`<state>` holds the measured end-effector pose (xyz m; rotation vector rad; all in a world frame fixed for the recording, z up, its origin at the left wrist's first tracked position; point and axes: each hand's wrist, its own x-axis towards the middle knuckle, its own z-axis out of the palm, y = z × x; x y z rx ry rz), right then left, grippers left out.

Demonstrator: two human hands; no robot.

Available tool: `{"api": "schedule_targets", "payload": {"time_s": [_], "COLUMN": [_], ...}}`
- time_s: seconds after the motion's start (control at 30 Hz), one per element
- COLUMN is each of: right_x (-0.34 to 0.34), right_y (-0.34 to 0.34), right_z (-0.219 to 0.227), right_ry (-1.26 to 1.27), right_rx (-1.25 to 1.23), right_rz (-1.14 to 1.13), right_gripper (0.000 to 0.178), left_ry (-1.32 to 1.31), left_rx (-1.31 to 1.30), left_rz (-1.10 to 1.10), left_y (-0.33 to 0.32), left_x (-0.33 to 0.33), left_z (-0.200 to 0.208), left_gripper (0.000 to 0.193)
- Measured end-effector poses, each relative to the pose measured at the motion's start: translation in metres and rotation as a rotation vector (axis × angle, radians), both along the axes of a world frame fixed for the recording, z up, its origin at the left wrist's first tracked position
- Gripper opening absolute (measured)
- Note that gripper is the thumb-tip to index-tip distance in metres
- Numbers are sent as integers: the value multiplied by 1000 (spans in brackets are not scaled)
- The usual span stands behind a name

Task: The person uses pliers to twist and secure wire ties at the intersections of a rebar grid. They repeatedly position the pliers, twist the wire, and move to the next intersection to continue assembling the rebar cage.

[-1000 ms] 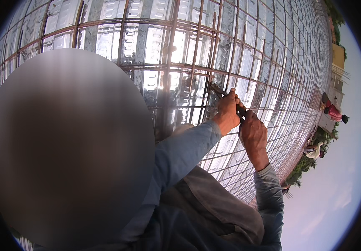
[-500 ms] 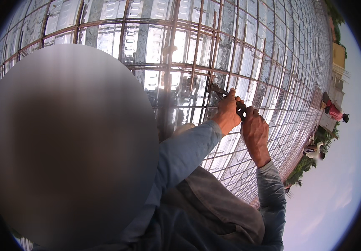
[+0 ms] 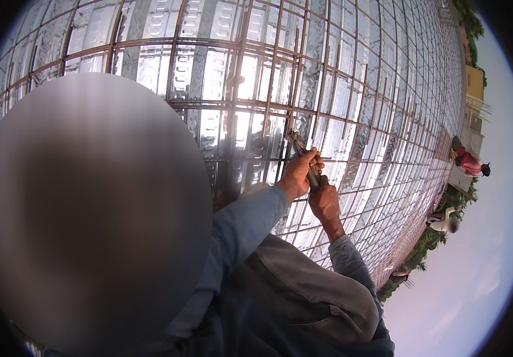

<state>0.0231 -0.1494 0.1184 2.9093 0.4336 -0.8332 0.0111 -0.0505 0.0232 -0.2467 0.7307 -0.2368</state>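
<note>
A pair of dark pincers [image 3: 298, 145] slants across the steel mesh, its jaws up at a crossing of the bars. My left hand [image 3: 300, 172] is closed around the handles, partway down the tool. Just below it, to the right, my right hand [image 3: 326, 203] grips the handle ends. The jaws lie close to a rusty reinforcing bar [image 3: 275, 108], but what they bite on is too small to make out.
Rusty reinforcing bars form a wide grid over shiny ribbed metal decking [image 3: 210, 128]. My bent knee [image 3: 352, 309] is below my hands. A person in red [image 3: 469, 162] and one in a pale top [image 3: 444, 222] are at the far right. A blurred round patch covers the left.
Both hands and the pincers have shifted left and slightly down in view. The handles, spread earlier, now look closer together, and my right hand has come nearer my left.
</note>
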Motion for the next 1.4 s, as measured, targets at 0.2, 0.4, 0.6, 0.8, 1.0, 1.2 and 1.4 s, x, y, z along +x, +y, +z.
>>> {"api": "schedule_targets", "payload": {"time_s": [0.2, 0.4, 0.6, 0.8, 1.0, 1.2, 1.4], "right_x": [9, 47, -2, -55, -6, 33, 66], "right_y": [11, 46, 77, 60, 54, 63, 80], "right_z": [7, 65, 61, 9, 58, 82, 90], "right_ry": [13, 686, 819, 806, 1195, 324, 655], "right_rx": [32, 165, 443, 726, 811, 31, 49], "right_rz": [23, -453, -1195, -1236, -1397, 75, -135], "right_gripper": [15, 16, 11, 11, 14, 34, 22], "left_ry": [-68, -216, -324, -383, -350, 76, 156], "left_rx": [-27, -181, -222, -84, -195, -112, -62], "left_rz": [36, 113, 44, -246, -94, 10, 39], "left_y": [9, 35, 43, 56, 59, 34, 33], "left_x": [4, -9, -20, -37, -14, 18, 28], "left_z": [3, 21, 13, -17, 13, 48, 52], "left_gripper": [37, 33, 37, 39, 36, 31, 33]}}
